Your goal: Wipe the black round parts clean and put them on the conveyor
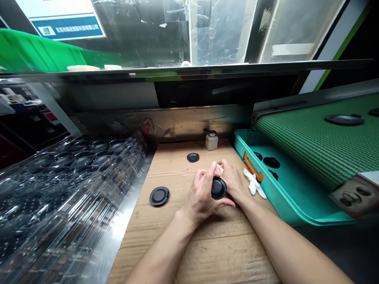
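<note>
My left hand (201, 193) is closed around a round black plastic cap (219, 188) held up over the cardboard-covered bench (207, 244). My right hand (232, 177) presses against the cap from the right, fingers pinching a small pale cloth or pad (219, 168) on top of it. Two more black caps lie on the cardboard: a larger one (159, 196) to the left and a smaller one (193, 157) further back.
A small white bottle (211, 141) stands at the back. A white rag (254, 184) lies beside a teal tray (284, 197) holding black caps. A green conveyor belt (314, 142) carries caps at right. Stacked clear plastic trays (65, 189) fill the left.
</note>
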{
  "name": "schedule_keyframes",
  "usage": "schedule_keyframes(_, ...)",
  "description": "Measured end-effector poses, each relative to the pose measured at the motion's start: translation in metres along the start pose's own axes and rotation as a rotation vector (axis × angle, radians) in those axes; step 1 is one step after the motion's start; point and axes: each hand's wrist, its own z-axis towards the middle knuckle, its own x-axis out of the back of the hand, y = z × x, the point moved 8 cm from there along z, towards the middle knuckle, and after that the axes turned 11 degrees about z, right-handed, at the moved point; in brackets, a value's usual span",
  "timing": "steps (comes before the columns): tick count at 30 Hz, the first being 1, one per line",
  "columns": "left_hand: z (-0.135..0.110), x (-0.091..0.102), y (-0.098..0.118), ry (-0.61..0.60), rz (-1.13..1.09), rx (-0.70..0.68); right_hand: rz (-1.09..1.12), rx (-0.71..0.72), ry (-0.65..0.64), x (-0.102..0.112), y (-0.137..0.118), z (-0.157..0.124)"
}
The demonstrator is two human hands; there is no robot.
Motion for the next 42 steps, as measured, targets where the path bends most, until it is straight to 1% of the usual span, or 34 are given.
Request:
schedule_keyframes(2,-0.001,0.000,-0.003,-0.003,-0.021,0.042,-0.007,0.003,0.010,-0.001,0.001,0.001)
schedule_keyframes(4,-0.003,-0.003,-0.012,-0.019,-0.074,0.145,-0.012,0.015,0.035,-0.002,0.003,0.002)
schedule_keyframes(5,-0.006,-0.007,-0.018,-0.047,-0.116,0.213,-0.015,0.022,0.050,-0.003,0.003,0.003)
schedule_keyframes(6,-0.009,-0.014,-0.025,-0.097,-0.172,0.287,-0.020,0.029,0.066,-0.004,0.004,0.003)
schedule_keyframes(9,-0.022,-0.038,-0.046,-0.307,-0.326,0.503,-0.037,0.042,0.096,-0.005,0.006,0.005)
schedule_keyframes(10,-0.025,-0.042,-0.053,-0.343,-0.338,0.553,-0.040,0.043,0.100,-0.005,0.006,0.005)
schedule_keyframes(11,-0.026,-0.043,-0.059,-0.347,-0.318,0.582,-0.041,0.043,0.102,-0.006,0.007,0.005)
schedule_keyframes(14,-0.024,-0.031,-0.072,-0.263,-0.122,0.578,-0.045,0.048,0.100,-0.005,0.006,0.005)
schedule_keyframes(16,-0.025,-0.025,-0.074,-0.248,0.009,0.550,-0.051,0.051,0.096,-0.004,0.005,0.004)
schedule_keyframes(18,-0.027,-0.025,-0.073,-0.292,0.077,0.507,-0.062,0.046,0.092,-0.004,0.004,0.003)
schedule_keyframes(21,-0.029,-0.032,-0.068,-0.378,0.088,0.444,-0.079,0.024,0.080,-0.004,0.003,0.003)
schedule_keyframes(23,-0.028,-0.033,-0.067,-0.389,0.057,0.455,-0.081,0.013,0.068,-0.005,0.004,0.003)
schedule_keyframes(25,-0.025,-0.030,-0.070,-0.364,-0.078,0.560,-0.076,0.013,0.062,-0.005,0.004,0.003)
schedule_keyframes(26,-0.025,-0.029,-0.072,-0.354,-0.222,0.643,-0.073,0.016,0.062,-0.006,0.004,0.004)
schedule_keyframes(27,-0.025,-0.029,-0.071,-0.349,-0.423,0.731,-0.072,0.019,0.064,-0.006,0.004,0.004)
schedule_keyframes(29,-0.024,-0.030,-0.062,-0.349,-0.918,0.881,-0.069,0.021,0.070,-0.006,0.004,0.004)
schedule_keyframes(31,-0.021,-0.029,-0.047,-0.338,-1.356,0.953,-0.061,0.021,0.065,-0.006,0.005,0.004)
schedule_keyframes(33,-0.018,-0.026,-0.035,-0.312,-1.609,0.997,-0.046,0.016,0.050,-0.006,0.005,0.004)
schedule_keyframes(35,-0.017,-0.027,-0.026,-0.317,-1.736,1.020,-0.034,0.017,0.033,-0.004,0.003,0.003)
schedule_keyframes(37,-0.017,-0.029,-0.019,-0.343,-1.789,1.018,-0.036,0.012,0.018,-0.003,0.002,0.002)
schedule_keyframes(42,-0.016,-0.031,-0.015,-0.351,-1.771,0.992,-0.053,0.007,0.012,-0.001,0.000,0.001)
